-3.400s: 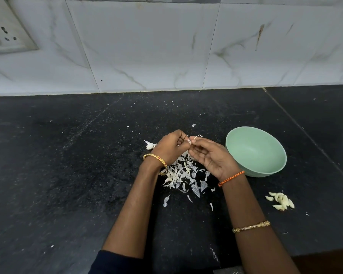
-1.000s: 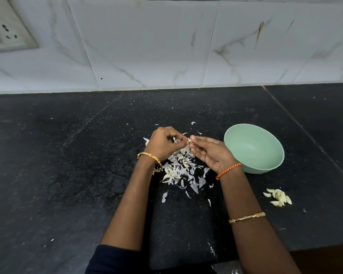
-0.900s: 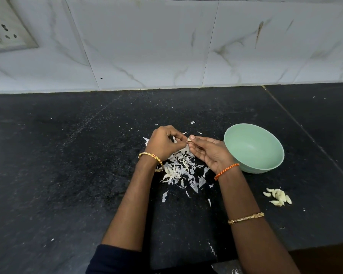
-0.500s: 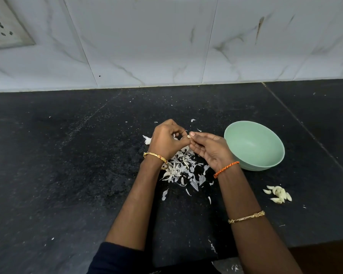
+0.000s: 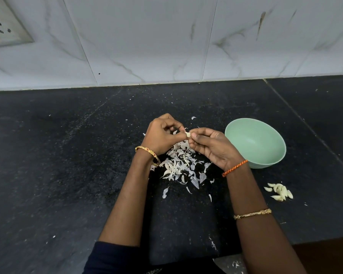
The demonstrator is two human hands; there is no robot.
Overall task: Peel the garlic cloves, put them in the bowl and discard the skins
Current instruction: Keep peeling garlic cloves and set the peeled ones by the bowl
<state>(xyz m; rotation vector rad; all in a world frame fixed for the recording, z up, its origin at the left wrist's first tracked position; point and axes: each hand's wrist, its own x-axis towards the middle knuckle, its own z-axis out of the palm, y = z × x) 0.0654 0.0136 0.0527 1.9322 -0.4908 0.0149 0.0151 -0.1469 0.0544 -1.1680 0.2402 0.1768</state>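
The clove (image 5: 188, 134) is showing now: half a second back it was buried between the knuckles, and here a pale tip peeks out where the two hands meet, above the heap of skins (image 5: 181, 165). That suggests the peel is coming away, though the clove is so small in this view that I can't say whether any skin clings to it. The left hand (image 5: 162, 135) is curled tight, fingers folded in and the thumb pinching the clove's near end; the right hand (image 5: 212, 145) comes in from the other side, palm tilted up, thumb and forefinger pinching the far end. Both wrists hang over the counter (image 5: 67, 165) just above the skins, forearms angled inward. The green bowl (image 5: 273, 161) sits just beside the right wrist, and no clove can be seen in it. A small cluster of peeled cloves (image 5: 279, 191) lies on the counter near the right forearm, not yet moved over, and the skins are not yet discarded.
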